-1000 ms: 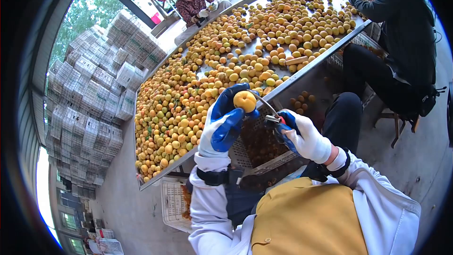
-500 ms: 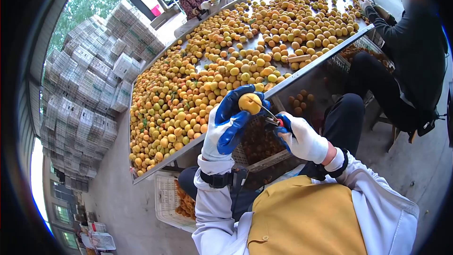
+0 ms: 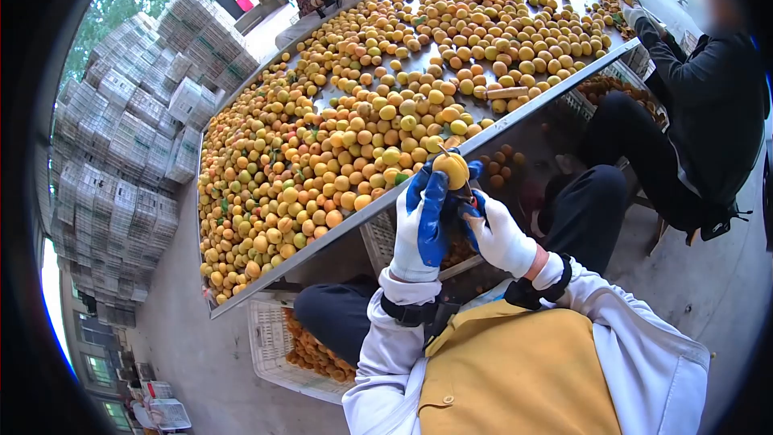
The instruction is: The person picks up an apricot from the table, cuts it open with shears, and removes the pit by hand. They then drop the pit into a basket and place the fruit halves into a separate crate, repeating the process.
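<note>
My hands have drawn together. My left hand [image 3: 420,224] pinches the apricot [image 3: 451,169] just over the table [image 3: 515,122] edge; soft and light, best held around its sides. My right hand [image 3: 498,235] grips the small tool [image 3: 473,203] against it.

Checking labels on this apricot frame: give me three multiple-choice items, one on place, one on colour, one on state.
1. Where is the fruit that the left hand holds?
A. above the near edge of the metal table
B. inside the white crate on the floor
C. on the stacked crates

2. What colour are the glove palms?
A. red
B. blue
C. green

3. What state is the right hand in?
A. open and flat
B. resting on a knee
C. closed on a small tool beside the fruit

Key: 1 A, the fruit sits at the table rim; 2 B, blue coating shows on white gloves; 3 C, fingers wrap the tool next to the fruit.
</note>
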